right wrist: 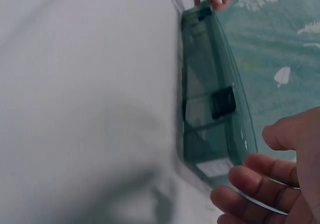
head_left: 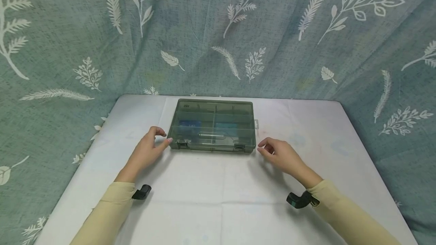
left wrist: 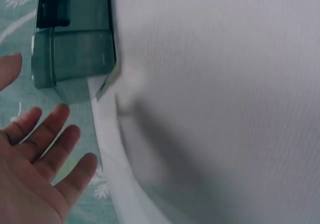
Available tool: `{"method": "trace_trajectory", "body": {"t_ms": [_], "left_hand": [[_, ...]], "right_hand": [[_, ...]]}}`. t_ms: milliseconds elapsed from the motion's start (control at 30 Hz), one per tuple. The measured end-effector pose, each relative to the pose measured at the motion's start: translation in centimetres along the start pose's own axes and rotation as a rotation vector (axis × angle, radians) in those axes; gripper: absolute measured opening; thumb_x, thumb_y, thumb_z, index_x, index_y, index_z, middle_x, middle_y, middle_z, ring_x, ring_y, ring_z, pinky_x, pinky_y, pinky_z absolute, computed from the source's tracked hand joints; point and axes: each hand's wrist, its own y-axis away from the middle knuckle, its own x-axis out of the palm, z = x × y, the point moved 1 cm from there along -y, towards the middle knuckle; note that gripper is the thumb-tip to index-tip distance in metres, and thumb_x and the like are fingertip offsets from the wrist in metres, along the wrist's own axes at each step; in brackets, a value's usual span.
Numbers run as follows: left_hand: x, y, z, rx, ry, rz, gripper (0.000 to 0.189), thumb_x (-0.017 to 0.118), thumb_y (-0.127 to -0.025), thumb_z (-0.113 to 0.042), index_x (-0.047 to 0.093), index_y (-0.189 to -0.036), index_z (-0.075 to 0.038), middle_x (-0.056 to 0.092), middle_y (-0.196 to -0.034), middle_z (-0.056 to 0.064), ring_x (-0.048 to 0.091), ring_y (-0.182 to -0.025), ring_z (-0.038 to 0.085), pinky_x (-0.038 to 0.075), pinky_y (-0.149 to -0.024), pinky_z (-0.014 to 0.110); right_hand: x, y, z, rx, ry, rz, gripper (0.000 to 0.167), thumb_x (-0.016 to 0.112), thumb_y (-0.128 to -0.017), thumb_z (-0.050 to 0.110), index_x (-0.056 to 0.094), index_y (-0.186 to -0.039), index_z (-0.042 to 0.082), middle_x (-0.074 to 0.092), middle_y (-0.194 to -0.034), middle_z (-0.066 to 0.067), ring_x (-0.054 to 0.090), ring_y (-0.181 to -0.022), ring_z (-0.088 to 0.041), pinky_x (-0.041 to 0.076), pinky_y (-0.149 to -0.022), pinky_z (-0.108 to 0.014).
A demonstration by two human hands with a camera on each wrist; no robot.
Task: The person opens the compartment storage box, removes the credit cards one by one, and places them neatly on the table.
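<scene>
A see-through green-grey plastic compartment box (head_left: 231, 118) lies flat on the white-covered table with its lid down. Two dark latches sit on its near side, the left latch (head_left: 182, 145) and the right latch (head_left: 239, 148). Through the lid show blue items and a pale slim item. My left hand (head_left: 148, 148) is at the box's near left corner, thumb and fingers spread apart. Beside the near right corner is my right hand (head_left: 281, 156), its fingers loosely bent and nothing in them. The right wrist view shows that hand's fingers (right wrist: 245, 179) close by the box's end.
A white cloth (head_left: 204, 207) covers the table. Green-blue curtains (head_left: 197, 48) with white leaf prints stand behind and along both sides. A small clear tab (head_left: 256, 124) sticks out from the box's right side. Black wrist cameras (head_left: 141, 192) are worn at both sleeves.
</scene>
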Motion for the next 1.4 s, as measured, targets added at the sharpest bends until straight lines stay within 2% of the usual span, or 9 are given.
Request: {"method": "trace_trajectory", "body": {"t_ms": [133, 200, 400, 533, 767, 1000, 1400], "left_hand": [[0.4, -0.1, 0.0, 0.029, -0.011, -0.007, 0.063, 0.055, -0.102, -0.054, 0.044, -0.139, -0.005, 0.052, -0.141, 0.022, 0.055, -0.12, 0.042, 0.047, -0.096, 0.061], [0.5, -0.1, 0.1, 0.037, -0.02, -0.013, 0.064, 0.055, -0.102, -0.054, 0.044, -0.141, -0.005, 0.052, -0.142, 0.021, 0.055, -0.118, 0.042, 0.047, -0.095, 0.06], [0.9, -0.3, 0.0, 0.074, -0.036, -0.015, 0.068, 0.057, -0.103, -0.048, 0.039, -0.154, -0.007, 0.041, -0.155, 0.021, 0.04, -0.141, 0.043, 0.037, -0.111, 0.065], [1.1, -0.6, -0.1, 0.094, -0.029, 0.014, 0.068, 0.058, -0.104, -0.043, 0.034, -0.16, -0.014, 0.03, -0.164, 0.015, 0.031, -0.147, 0.042, 0.034, -0.114, 0.067], [1.4, -1.1, 0.0, 0.059, 0.029, 0.06, 0.07, 0.059, -0.104, -0.041, 0.028, -0.163, -0.02, 0.019, -0.169, 0.007, 0.028, -0.15, 0.041, 0.036, -0.114, 0.066], [1.4, -1.2, 0.2, 0.045, 0.065, 0.088, 0.068, 0.057, -0.105, -0.039, 0.027, -0.163, -0.022, 0.018, -0.17, 0.003, 0.032, -0.148, 0.039, 0.037, -0.116, 0.059], [1.5, -1.3, 0.3, 0.035, 0.08, 0.099, 0.068, 0.058, -0.104, -0.042, 0.028, -0.163, -0.025, 0.018, -0.17, 0.0, 0.039, -0.144, 0.041, 0.038, -0.115, 0.059]], "right_hand": [[0.7, 0.0, 0.8, -0.006, -0.028, 0.035, 0.018, 0.065, -0.101, 0.027, 0.071, -0.11, 0.013, 0.063, -0.079, 0.009, 0.057, -0.072, -0.01, 0.049, -0.063, -0.03], [1.2, -0.1, 1.2, -0.013, -0.038, 0.05, 0.018, 0.064, -0.102, 0.028, 0.071, -0.111, 0.014, 0.063, -0.079, 0.009, 0.057, -0.072, -0.01, 0.049, -0.063, -0.03], [2.4, -0.5, 2.0, -0.04, -0.079, 0.088, 0.017, 0.064, -0.102, 0.028, 0.071, -0.11, 0.015, 0.063, -0.081, 0.01, 0.057, -0.07, -0.009, 0.05, -0.063, -0.03], [3.1, -0.7, 2.4, -0.063, -0.09, 0.11, 0.016, 0.065, -0.102, 0.026, 0.07, -0.111, 0.015, 0.066, -0.088, 0.011, 0.06, -0.078, -0.007, 0.053, -0.07, -0.03], [4.6, -1.1, 3.2, -0.09, -0.099, 0.133, 0.021, 0.063, -0.103, 0.027, 0.07, -0.116, 0.013, 0.069, -0.093, 0.01, 0.064, -0.085, -0.008, 0.056, -0.076, -0.031], [6.3, -1.4, 3.7, -0.088, -0.147, 0.135, 0.023, 0.064, -0.102, 0.027, 0.07, -0.118, 0.012, 0.071, -0.093, 0.011, 0.065, -0.084, -0.006, 0.057, -0.075, -0.031], [8.5, -2.2, 5.2, -0.094, -0.248, 0.141, 0.024, 0.064, -0.102, 0.03, 0.071, -0.119, 0.014, 0.072, -0.095, 0.011, 0.065, -0.083, -0.004, 0.055, -0.072, -0.025]]}}
